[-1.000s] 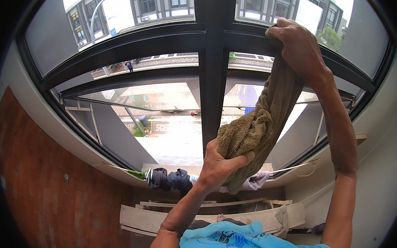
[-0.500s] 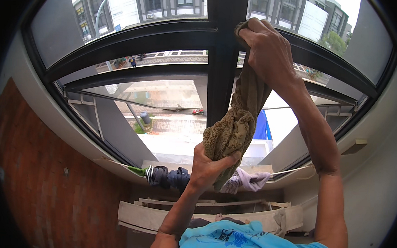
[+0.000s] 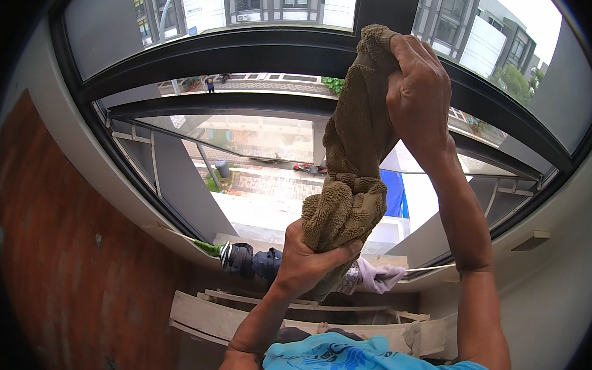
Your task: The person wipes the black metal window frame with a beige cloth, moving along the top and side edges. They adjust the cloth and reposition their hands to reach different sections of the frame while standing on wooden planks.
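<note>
An olive-brown terry towel (image 3: pixel 362 131) stretches upright in front of the window, bunched into a knot-like lump near its lower part. My left hand (image 3: pixel 312 259) grips it just below that lump, thumb pressed across the cloth. Higher up, my right hand (image 3: pixel 418 91) is closed around the towel's upper end by the black window frame. A short tail of cloth hangs beneath my left hand.
A line strung across the window's base bears dark bundled cloths (image 3: pixel 255 262) and a pale lilac cloth (image 3: pixel 381 276). Below it lies a wooden plank (image 3: pixel 215 318). The black-framed window (image 3: pixel 213 103) has panes tilted outward above a street. A brick wall (image 3: pixel 72 240) is at left.
The towel's upper part has turned and spread wider, showing more of its fuzzy face. My right hand has shifted slightly right and rotated. My left hand keeps its hold, slightly lower.
</note>
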`<state>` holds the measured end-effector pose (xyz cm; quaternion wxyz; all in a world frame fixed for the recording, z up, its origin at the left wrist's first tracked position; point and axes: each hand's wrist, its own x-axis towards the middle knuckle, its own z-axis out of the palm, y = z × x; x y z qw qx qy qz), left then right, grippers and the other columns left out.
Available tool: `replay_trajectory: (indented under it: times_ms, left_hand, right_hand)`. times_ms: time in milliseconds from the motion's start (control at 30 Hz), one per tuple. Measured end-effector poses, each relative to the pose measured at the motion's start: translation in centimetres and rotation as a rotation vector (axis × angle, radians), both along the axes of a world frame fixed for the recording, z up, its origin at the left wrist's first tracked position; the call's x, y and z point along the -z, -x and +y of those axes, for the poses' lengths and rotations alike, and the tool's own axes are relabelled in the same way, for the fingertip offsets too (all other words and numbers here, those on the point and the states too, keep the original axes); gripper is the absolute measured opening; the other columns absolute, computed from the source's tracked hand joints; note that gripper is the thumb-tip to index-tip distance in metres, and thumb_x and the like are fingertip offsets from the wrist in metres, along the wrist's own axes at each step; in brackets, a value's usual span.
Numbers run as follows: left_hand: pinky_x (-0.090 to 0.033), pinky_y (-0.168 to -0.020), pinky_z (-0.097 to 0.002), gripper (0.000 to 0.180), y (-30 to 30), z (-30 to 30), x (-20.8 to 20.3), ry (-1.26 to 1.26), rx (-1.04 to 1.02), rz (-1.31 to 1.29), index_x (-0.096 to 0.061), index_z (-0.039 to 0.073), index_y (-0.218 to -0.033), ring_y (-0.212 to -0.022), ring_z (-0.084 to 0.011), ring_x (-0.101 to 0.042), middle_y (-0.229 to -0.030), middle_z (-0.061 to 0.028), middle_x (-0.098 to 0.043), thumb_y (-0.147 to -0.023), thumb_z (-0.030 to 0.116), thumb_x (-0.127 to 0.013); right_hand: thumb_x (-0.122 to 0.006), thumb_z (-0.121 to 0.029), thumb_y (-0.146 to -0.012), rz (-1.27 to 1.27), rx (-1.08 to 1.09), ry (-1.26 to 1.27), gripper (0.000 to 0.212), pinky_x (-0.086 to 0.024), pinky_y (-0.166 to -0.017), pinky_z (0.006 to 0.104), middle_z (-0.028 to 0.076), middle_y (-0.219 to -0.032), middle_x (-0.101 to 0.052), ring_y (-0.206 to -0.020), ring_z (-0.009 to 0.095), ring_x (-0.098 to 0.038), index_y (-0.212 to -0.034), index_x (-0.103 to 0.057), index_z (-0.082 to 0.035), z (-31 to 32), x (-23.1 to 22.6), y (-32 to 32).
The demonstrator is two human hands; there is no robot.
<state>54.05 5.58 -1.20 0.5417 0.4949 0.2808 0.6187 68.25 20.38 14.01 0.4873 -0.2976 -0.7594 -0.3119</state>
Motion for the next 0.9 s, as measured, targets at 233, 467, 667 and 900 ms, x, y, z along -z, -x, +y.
replay_trajectory:
  times_ms: [233, 467, 667, 900]
  left_hand:
    - [-0.058, -0.086, -0.0313, 0.036, 0.9, 1.0, -2.0, -0.088, -0.018, 0.014, -0.066, -0.004, -0.114, -0.092, -0.0157, -0.071, -0.103, -0.0112, -0.074, -0.081, 0.003, -0.078]
    - [-0.058, -0.085, -0.0311, 0.033, 0.3, 1.7, -1.5, -0.044, 0.018, -0.039, -0.067, -0.004, -0.111, -0.092, -0.0147, -0.07, -0.102, -0.0103, -0.073, -0.081, 0.003, -0.079]
    - [-0.058, -0.084, -0.0299, 0.033, 0.9, 1.5, -0.8, -0.044, -0.005, 0.037, -0.066, -0.004, -0.112, -0.092, -0.0143, -0.07, -0.102, -0.01, -0.073, -0.082, 0.001, -0.078]
    - [-0.058, -0.082, -0.0291, 0.033, 1.5, 0.7, -0.1, -0.017, -0.053, -0.119, -0.066, -0.004, -0.113, -0.09, -0.0144, -0.07, -0.102, -0.0101, -0.073, -0.082, -0.003, -0.076]
  right_hand:
    - [-0.059, 0.006, -0.081, -0.278, 0.042, -0.021, 0.038, -0.056, -0.086, 0.0376, 0.009, -0.106, -0.073, -0.101, 0.025, -0.065, -0.117, -0.067, -0.005, 1.5, -1.0, 3.3]
    - [-0.067, 0.0, -0.083, -0.381, -0.039, 0.044, 0.034, -0.059, -0.082, 0.0416, 0.013, -0.103, -0.074, -0.096, 0.032, -0.07, -0.117, -0.066, -0.004, 2.1, -2.4, 1.6]
    - [-0.06, 0.004, -0.082, -0.436, 0.178, 0.09, 0.036, -0.058, -0.083, 0.0429, 0.02, -0.106, -0.072, -0.098, 0.033, -0.07, -0.118, -0.062, 0.0, 0.7, -2.2, 2.2]
    - [-0.052, 0.012, -0.076, -0.358, -0.136, 0.218, 0.052, -0.056, -0.088, 0.0441, 0.026, -0.115, -0.068, -0.096, 0.038, -0.071, -0.127, -0.059, 0.004, 2.9, -2.1, 5.4]
